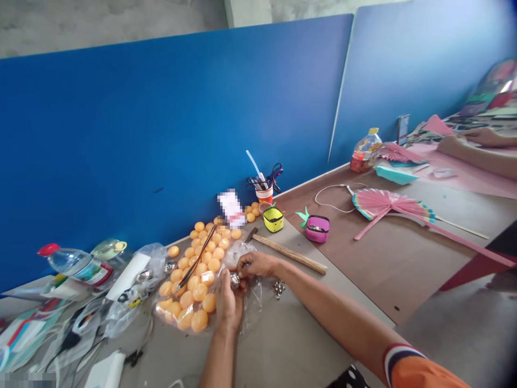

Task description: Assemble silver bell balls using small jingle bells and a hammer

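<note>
Over the grey table, my left hand (228, 303) cradles a shiny silver ball (235, 279), thumb up beside it. From the right, my right hand (257, 265) is closed with its fingertips pinched at the same ball; whether they also hold something small is hidden. Under and behind both hands lies a crumpled clear plastic bag (252, 302). A small pile of silver beads or bells (278, 289), too small to tell which, sits just right of my right wrist. To the left, many orange balls (200, 291) fill a clear bag.
A wooden-handled hammer (291, 253) lies beyond my right forearm. Behind it stand a yellow basket (273, 220), a purple basket (318, 229) and a cup of tools (264, 194). Bottles (81, 267) and cables crowd the left. At right are a pink fan (383, 203) and another person's arms (476, 148).
</note>
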### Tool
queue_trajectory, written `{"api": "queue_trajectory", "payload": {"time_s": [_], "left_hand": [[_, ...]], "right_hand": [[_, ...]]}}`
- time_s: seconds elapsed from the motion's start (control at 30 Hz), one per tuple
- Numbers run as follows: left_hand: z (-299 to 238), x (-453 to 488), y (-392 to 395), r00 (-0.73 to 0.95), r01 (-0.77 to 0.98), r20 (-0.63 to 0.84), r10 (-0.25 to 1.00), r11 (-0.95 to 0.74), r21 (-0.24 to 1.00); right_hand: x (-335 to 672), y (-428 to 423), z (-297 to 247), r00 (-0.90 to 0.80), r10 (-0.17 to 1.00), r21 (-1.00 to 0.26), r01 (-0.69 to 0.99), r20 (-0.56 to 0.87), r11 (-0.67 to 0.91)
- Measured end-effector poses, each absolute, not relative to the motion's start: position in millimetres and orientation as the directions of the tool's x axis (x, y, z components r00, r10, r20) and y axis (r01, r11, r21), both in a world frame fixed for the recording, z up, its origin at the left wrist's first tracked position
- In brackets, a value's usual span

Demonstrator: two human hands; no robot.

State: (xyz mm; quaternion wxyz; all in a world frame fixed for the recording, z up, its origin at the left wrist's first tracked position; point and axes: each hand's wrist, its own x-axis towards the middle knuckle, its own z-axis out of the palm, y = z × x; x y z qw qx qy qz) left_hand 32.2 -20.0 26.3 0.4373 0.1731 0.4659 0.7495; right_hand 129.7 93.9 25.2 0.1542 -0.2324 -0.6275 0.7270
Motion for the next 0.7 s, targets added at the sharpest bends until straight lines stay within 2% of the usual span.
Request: {"api": "queue_trajectory", "payload": {"time_s": [0.1, 0.27, 0.4, 0.57, 0.7], "left_hand": [[33.1, 27.7, -19.3, -0.463, -0.685, -0.219, 0.859, -0.191, 0.703], [32.8, 16.0, -21.4, -0.353, -0.811, -0.254, 0.901, -0.159, 0.564], [27.5, 10.7, -20.9, -0.299, -0.853, -0.2, 0.933, -0.168, 0.494], [25.5, 9.5, -19.3, -0.264, -0.866, -0.181, 0.948, -0.15, 0.477], [25.0, 11.6, -19.1, -0.315, -0.84, -0.216, 0.924, -0.165, 0.518]], "right_hand": [[140.8, 102.7, 28.8, -0.876, 0.459, -0.908, -0.063, -0.149, -0.414], [152.2, 111.6, 35.8, -0.827, 0.561, -0.669, -0.39, -0.048, -0.633], [145.6, 110.4, 29.0, -0.813, 0.582, -0.541, -0.486, -0.007, -0.686], [139.6, 110.6, 19.5, -0.807, 0.59, -0.531, -0.508, 0.02, -0.678], [139.4, 110.1, 18.0, -0.786, 0.617, -0.526, -0.508, -0.041, -0.682]]}}
